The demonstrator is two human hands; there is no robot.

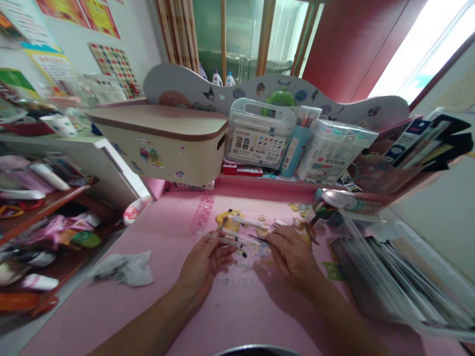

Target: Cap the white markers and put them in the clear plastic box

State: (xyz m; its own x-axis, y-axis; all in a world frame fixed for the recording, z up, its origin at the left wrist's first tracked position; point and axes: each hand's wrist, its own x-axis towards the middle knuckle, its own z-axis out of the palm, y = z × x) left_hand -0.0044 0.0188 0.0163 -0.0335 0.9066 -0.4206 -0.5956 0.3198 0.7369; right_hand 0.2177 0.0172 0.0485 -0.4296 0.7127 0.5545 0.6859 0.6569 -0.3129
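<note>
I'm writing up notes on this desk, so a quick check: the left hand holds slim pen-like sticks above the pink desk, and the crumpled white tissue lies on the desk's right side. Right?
Not quite: the head view shows the crumpled white tissue on the left side of the pink desk. The left hand does hold slim pen-like sticks above it.

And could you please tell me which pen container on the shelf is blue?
The slim holder between the case with a handle and the marker case; both of those are transparent.
</note>
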